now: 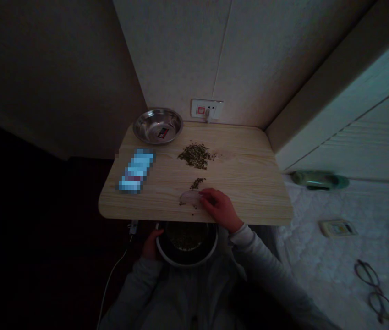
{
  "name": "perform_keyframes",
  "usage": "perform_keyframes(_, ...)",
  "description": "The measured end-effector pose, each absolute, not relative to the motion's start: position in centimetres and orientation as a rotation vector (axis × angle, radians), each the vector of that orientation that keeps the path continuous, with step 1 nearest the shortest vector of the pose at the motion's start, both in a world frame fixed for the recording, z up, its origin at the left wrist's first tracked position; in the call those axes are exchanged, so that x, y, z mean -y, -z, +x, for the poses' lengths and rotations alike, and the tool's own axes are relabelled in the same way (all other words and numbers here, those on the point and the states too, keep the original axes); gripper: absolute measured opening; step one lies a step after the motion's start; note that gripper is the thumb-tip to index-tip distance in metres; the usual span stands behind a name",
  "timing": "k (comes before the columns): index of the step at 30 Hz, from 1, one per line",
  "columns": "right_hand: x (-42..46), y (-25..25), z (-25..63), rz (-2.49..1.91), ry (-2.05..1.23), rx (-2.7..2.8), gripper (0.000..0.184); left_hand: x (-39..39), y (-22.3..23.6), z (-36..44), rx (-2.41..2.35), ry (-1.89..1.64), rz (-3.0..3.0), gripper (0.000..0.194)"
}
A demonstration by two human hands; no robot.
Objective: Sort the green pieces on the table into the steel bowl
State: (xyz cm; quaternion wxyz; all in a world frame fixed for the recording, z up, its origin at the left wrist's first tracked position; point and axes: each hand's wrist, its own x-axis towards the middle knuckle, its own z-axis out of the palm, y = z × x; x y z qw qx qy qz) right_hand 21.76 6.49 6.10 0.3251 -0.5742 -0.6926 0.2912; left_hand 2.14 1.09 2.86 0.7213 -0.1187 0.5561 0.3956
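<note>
Looks partway along: shows dark green granules (196,156) inside the white-rimmed bowl (188,264) just below the front edge of the worktop (256,183), with a larger patch and small trail left on top. Pinches a thin pale scraper (189,198) near that edge in the right hand (224,213), fingers nearly closed; grips the bowl's side with the left hand (150,245), fingers mostly hidden

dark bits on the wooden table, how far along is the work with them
Partway, by the look of it. Done: many bits already lie in the round container that the left hand holds below the table. In hand: the right hand holds a thin translucent piece near the close edge. Left: the wide pile, a small streak and a few strays.
</note>
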Motion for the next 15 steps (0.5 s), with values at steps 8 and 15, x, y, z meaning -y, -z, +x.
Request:
perform_keyframes(8, -6.5, -6.2, 21.8, -1.507, -0.768, 1.810, 0.021, -0.9, -2.1, 1.8, -1.273, -0.894, -0.264, 0.014)
perform_keyframes(15, -6.6, -6.2, 21.7, -1.518, -0.732, 1.843, 0.021, -0.6, -1.5, 1.5, -1.274, -0.925, -0.193, 0.018)
